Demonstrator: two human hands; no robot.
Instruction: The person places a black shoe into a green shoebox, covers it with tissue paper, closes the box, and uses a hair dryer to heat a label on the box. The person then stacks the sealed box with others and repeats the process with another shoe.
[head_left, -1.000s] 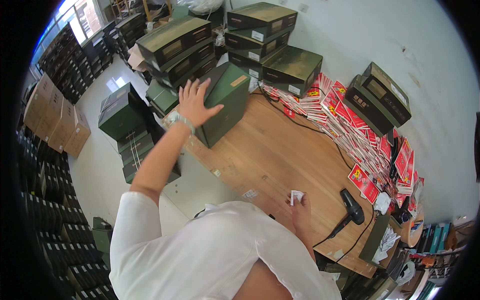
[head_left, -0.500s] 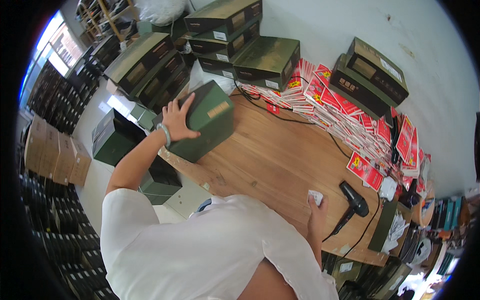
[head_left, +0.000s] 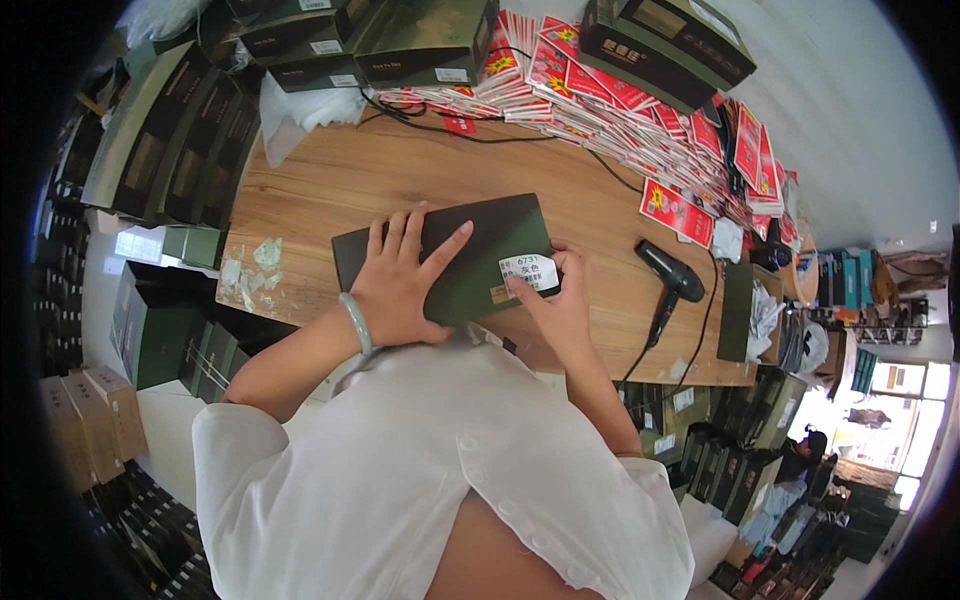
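Note:
A dark green shoebox lies on the wooden table close in front of me. My left hand rests on its top with the fingers spread and the palm down, a pale bangle at the wrist. At the box's right end, my right hand pinches a white label sticker between thumb and fingers. The sticker, with dark marks on it, lies against the box near its lower right corner. Whether it is fully stuck down I cannot tell.
A black hair dryer lies to the right, its cord near the table edge. Red-and-white cards heap along the back, with a black cable before them. Stacked shoeboxes stand at the back; torn clear scraps lie at the left edge.
The green box has come from the table's left side to right before me, my left hand on it. My right hand has brought the white label from beside the hair dryer onto the box.

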